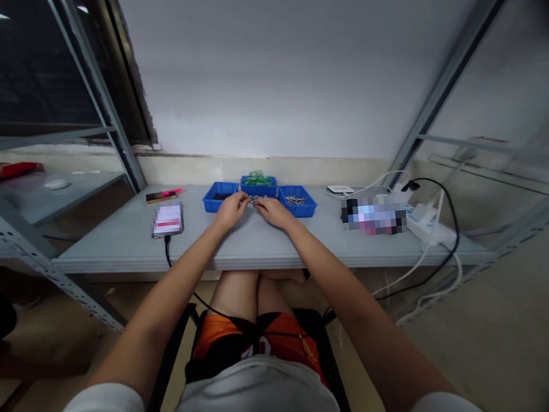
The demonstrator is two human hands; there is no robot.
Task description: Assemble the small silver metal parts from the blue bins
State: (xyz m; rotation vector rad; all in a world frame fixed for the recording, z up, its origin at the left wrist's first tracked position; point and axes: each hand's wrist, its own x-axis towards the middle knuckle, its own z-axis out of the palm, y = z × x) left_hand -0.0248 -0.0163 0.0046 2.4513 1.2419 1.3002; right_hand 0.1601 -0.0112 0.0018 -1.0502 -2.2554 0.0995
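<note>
My left hand (230,211) and my right hand (271,211) meet on the grey table (128,244), fingers curled around a small metal part (253,200) held between them. Just behind the hands stand three blue trays: the left blue tray (220,195) with dark pieces, the middle blue tray (258,185) with green pieces, and the right blue tray (298,201) with small metal parts. The part in my fingers is too small to name.
A phone (167,219) on a cable lies left of the trays, with a pink pen (172,192) behind it. On the right sit a blurred device (375,216), a white power strip (427,221) and black and white cables. Grey metal shelving frames both sides.
</note>
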